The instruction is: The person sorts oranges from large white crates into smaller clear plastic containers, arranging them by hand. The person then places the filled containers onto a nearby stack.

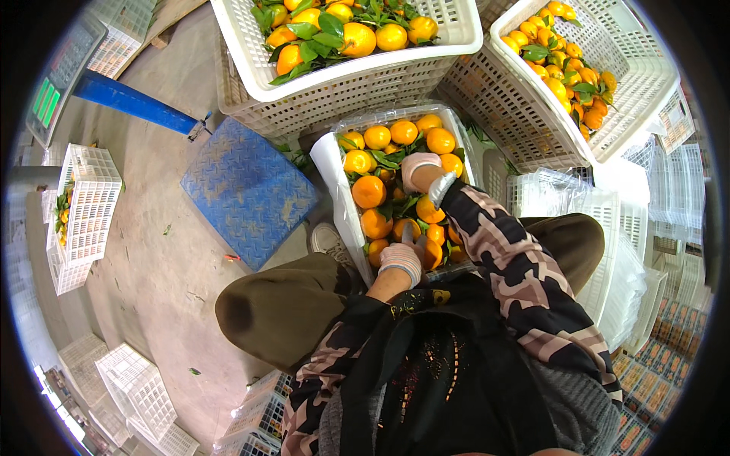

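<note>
A white crate (467,134) lined with clear plastic and white sheeting stands between my knees, filled with orange citrus fruit (368,191) and green leaves. My left hand (401,261), in a pale glove with a striped cuff, is low over the near fruit. Two narrow grey tips extend from it; whether they are glove fingers or a tool I cannot tell. Farther up, my right hand (421,170), in a pale pinkish glove, reaches down among fruit and leaves at the crate's right side. Its fingers are mostly hidden, so any grip is unclear.
Large crates of leafy citrus stand beyond (353,77) and at the upper right (587,148). A blue platform scale (251,194) lies on the floor to the left, its display (45,102) on a blue post. White crates (604,228) with plastic liners stand at my right.
</note>
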